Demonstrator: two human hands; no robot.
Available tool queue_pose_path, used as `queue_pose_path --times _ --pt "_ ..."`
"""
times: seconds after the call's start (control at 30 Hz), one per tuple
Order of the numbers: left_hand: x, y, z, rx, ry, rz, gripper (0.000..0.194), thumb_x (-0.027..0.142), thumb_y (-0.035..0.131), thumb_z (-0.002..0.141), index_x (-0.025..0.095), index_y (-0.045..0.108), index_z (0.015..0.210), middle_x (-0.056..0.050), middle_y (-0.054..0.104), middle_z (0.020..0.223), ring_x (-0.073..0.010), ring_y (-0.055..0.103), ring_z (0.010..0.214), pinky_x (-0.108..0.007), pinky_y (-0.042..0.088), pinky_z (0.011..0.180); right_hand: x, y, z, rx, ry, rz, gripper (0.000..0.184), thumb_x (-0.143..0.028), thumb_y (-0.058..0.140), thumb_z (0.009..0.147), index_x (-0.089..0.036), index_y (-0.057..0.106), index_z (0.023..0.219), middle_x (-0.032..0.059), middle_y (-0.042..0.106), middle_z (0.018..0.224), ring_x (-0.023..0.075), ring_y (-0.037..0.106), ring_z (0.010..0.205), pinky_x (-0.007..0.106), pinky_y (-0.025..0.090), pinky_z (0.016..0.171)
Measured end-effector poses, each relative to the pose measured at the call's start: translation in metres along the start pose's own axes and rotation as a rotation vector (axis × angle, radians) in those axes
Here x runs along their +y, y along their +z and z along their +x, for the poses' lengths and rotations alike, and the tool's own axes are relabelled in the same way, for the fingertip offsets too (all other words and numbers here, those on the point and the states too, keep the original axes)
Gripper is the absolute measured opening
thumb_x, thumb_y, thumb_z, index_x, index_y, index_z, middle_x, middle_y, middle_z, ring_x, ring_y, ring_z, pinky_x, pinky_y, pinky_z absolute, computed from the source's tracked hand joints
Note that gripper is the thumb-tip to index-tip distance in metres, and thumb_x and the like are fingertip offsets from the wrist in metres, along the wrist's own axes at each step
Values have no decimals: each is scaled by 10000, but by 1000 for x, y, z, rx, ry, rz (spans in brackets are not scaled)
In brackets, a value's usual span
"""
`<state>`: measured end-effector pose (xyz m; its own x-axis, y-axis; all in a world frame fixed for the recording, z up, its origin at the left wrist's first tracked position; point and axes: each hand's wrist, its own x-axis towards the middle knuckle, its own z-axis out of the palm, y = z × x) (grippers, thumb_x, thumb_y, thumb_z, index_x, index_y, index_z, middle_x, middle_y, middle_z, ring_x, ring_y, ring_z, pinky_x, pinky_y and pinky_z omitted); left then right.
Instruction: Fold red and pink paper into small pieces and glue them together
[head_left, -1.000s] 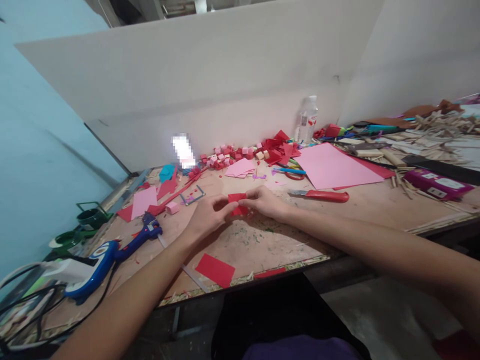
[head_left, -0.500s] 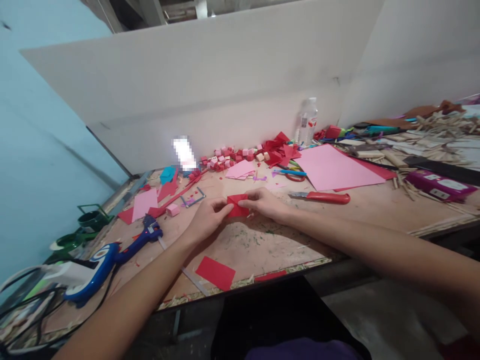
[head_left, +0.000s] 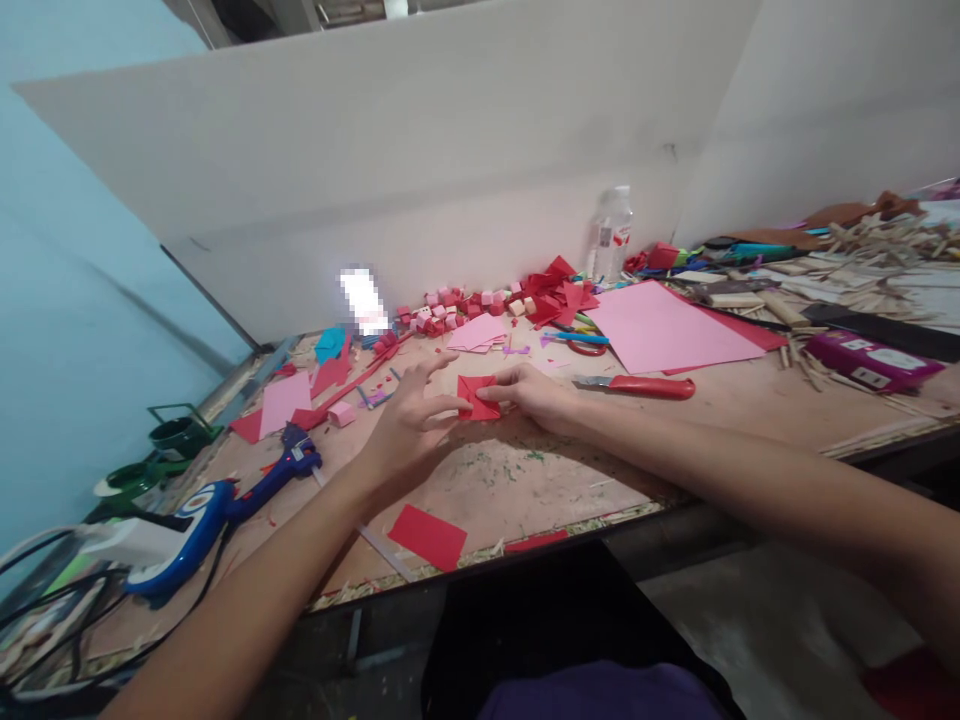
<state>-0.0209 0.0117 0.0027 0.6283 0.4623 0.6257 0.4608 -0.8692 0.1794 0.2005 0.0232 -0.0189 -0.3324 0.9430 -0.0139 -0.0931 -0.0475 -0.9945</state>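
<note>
The grip of the right hand (head_left: 529, 393) is closed on a folded red paper square (head_left: 472, 386), thumb and fingers pinching its right side. The grip of the left hand (head_left: 420, 405) is relaxed: the index finger is extended clear of the paper, and the thumb side meets the left edge. Whether that contact bears any load cannot be told.

The square lies between both sets of fingertips, directly at the right grip, with its creases and flaps facing up. It is close above the worktop (head_left: 570, 470); contact with the surface cannot be confirmed.

Risk, as judged: with the left side lightly held, the flaps may spring open or the square may pivot about the right pinch. Excess thumb pressure may cause an off-line crease; uneven pull at a corner may tear it.

Near the right forearm lies a red-handled knife (head_left: 651, 389), its bare blade directed toward the right hand. A sideways sweep could cause a cut. Nearer the person, a red paper rectangle (head_left: 427, 537) lies close to the front edge, where a sleeve or forearm could displace it. A blue glue gun (head_left: 298, 455) lies beyond the left forearm; if hot, its nozzle presents a burn hazard.
</note>
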Motion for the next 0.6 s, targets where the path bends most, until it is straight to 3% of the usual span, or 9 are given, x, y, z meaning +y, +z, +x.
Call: queue_pose_path --times 0.17,0.37,0.47,0.6 --pt "0 2 1 47 -74 -67 157 317 688 953 227 792 878 -129 579 1415 -338 537 1341 -563 459 1117 -1 0 -1 -55 -48 -6 212 -324 840 727 -144 739 680 17 695 620 118 583 543 227 449 516" --pt "-7 10 3 70 -341 -365 84 297 774 849 229 818 827 -116 663 1294 -302 611 1244 -486 517 1053 3 -1 5 -45 -47 -6 207 -321 847 768 -138 761 721 43 729 647 133 647 573 241 511 570" --pt "-8 13 4 79 -501 -520 123 343 811 785 221 825 771 -123 704 1227 -314 624 1239 -405 575 914 2 -2 6 -26 -45 -16 162 -276 811 820 -140 764 746 54 752 684 134 668 594 248 538 599" --pt "-1 15 5 66 -768 -687 248 428 835 718 189 823 782 -104 780 948 -245 718 794 -312 540 607 0 1 4 -32 -45 -76 162 -198 722 889 -139 742 740 48 744 671 125 662 577 239 548 595"
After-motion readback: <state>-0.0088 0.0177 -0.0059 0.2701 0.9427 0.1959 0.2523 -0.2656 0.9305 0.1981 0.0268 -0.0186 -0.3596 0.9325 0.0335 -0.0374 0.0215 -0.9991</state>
